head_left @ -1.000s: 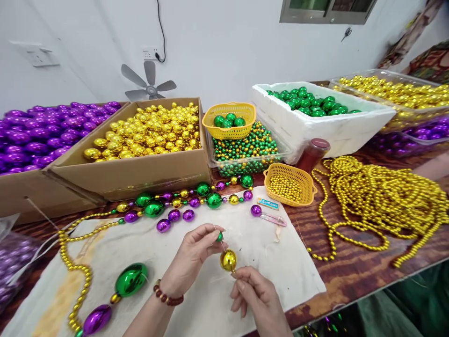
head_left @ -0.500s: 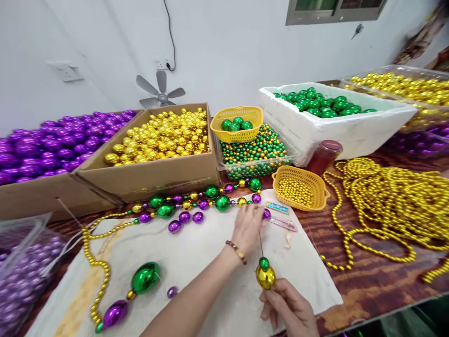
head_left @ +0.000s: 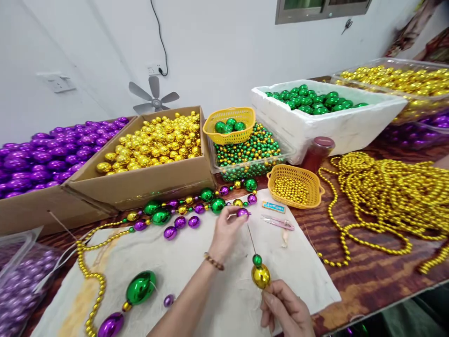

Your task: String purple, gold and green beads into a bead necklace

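Observation:
Between its thumb and fingers my left hand (head_left: 226, 229) pinches a purple bead (head_left: 242, 214), above the tip of an upright needle (head_left: 251, 238). My right hand (head_left: 286, 309) is closed just under a gold bead (head_left: 261, 276); what its fingertips grip is hidden. A small green bead (head_left: 257, 260) sits on the needle on top of the gold one. Loose purple beads (head_left: 180, 222) lie left of my left hand, beside a strung garland (head_left: 217, 205). A large green bead (head_left: 141, 287) and a purple bead (head_left: 111, 324) are strung at the lower left.
A white cloth (head_left: 196, 262) covers the tabletop. Behind it stand a cardboard box of gold beads (head_left: 164, 182), a foam box of green beads (head_left: 326, 128) and a yellow basket (head_left: 310, 202). Pink snips (head_left: 278, 223) lie right of my hands, with piled gold bead strands (head_left: 393, 201) further right.
My left hand has lifted from the cloth with the purple bead and moved left, now above the needle. My right hand has barely moved. The whole view has shifted slightly.

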`<control>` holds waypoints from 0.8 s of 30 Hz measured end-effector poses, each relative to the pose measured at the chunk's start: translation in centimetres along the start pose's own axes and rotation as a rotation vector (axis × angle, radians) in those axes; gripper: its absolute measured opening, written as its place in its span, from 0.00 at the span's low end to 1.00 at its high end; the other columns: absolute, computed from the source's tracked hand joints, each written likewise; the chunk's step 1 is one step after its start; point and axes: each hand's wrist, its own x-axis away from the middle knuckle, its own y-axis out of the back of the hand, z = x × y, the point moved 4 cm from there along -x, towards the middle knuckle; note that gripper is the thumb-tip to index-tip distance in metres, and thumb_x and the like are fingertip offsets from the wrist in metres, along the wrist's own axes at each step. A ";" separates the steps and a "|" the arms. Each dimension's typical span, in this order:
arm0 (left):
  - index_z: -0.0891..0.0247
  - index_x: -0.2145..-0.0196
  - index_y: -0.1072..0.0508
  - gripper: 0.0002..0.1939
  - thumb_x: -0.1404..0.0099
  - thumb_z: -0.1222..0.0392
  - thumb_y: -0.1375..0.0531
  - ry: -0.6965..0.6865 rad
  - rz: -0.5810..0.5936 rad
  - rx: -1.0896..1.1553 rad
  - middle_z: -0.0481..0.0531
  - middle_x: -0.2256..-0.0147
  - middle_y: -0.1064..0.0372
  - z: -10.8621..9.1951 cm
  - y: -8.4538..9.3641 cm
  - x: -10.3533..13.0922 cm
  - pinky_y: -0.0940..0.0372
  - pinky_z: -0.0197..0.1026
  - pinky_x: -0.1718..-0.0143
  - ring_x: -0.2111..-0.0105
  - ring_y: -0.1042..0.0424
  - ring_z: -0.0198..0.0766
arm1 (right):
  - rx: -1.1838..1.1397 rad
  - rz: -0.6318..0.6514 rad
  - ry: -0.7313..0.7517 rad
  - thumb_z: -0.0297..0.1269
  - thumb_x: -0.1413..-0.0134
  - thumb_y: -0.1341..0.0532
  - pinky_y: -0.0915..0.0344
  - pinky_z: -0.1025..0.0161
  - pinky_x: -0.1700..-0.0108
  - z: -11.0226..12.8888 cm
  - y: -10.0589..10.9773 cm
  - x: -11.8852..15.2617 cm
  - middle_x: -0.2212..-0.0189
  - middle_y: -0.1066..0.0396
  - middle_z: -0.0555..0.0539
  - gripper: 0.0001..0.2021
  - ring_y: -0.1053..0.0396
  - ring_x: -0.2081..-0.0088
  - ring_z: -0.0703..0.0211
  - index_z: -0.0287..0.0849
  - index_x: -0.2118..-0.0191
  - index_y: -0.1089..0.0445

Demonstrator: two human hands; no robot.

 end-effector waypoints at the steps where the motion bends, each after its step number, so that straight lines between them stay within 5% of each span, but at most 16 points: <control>1: 0.61 0.53 0.31 0.14 0.33 0.54 0.42 0.054 -0.008 0.102 0.57 0.55 0.29 -0.5 1.2 0.6 0.35 0.53 0.51 0.56 0.28 0.44 | 0.008 0.005 0.006 0.56 0.48 0.36 0.45 0.69 0.78 0.4 -0.1 0.0 0.85 0.34 0.51 0.22 0.40 0.83 0.66 0.39 0.75 0.32; 5: 0.62 0.57 0.27 0.12 0.37 0.56 0.37 0.342 -0.044 0.740 0.54 0.58 0.27 -1.9 4.4 3.1 0.35 0.55 0.48 0.56 0.26 0.45 | 0.062 0.047 0.001 0.57 0.49 0.37 0.46 0.68 0.77 1.0 -1.0 0.0 0.84 0.37 0.53 0.23 0.40 0.83 0.66 0.40 0.76 0.34; 7: 0.62 0.55 0.26 0.13 0.38 0.59 0.36 0.394 -0.066 0.890 0.53 0.60 0.26 -2.5 5.1 3.9 0.37 0.56 0.46 0.55 0.27 0.45 | 0.088 0.066 -0.011 0.57 0.49 0.37 0.47 0.68 0.78 1.1 -1.5 0.0 0.83 0.38 0.53 0.23 0.41 0.83 0.66 0.40 0.76 0.34; 11: 0.61 0.51 0.27 0.15 0.36 0.61 0.38 0.379 -0.099 0.919 0.52 0.59 0.27 -2.9 5.6 4.3 0.35 0.54 0.46 0.57 0.26 0.41 | 0.122 0.081 -0.028 0.58 0.50 0.36 0.46 0.69 0.79 1.2 -2.1 0.2 0.82 0.39 0.54 0.23 0.42 0.83 0.67 0.39 0.75 0.34; 19: 0.64 0.60 0.24 0.09 0.40 0.61 0.34 0.386 -0.213 0.832 0.53 0.60 0.26 -2.6 5.9 4.3 0.31 0.44 0.56 0.61 0.26 0.39 | 0.149 0.065 -0.034 0.56 0.49 0.37 0.47 0.69 0.79 0.8 -1.9 0.2 0.82 0.40 0.54 0.22 0.43 0.83 0.67 0.40 0.75 0.34; 24: 0.62 0.56 0.23 0.13 0.39 0.61 0.35 0.309 -0.157 0.735 0.52 0.64 0.28 -3.5 5.3 4.5 0.34 0.38 0.58 0.64 0.30 0.35 | 0.125 0.068 -0.010 0.55 0.48 0.37 0.46 0.69 0.78 0.0 -2.1 -0.1 0.83 0.39 0.54 0.21 0.42 0.82 0.67 0.40 0.75 0.33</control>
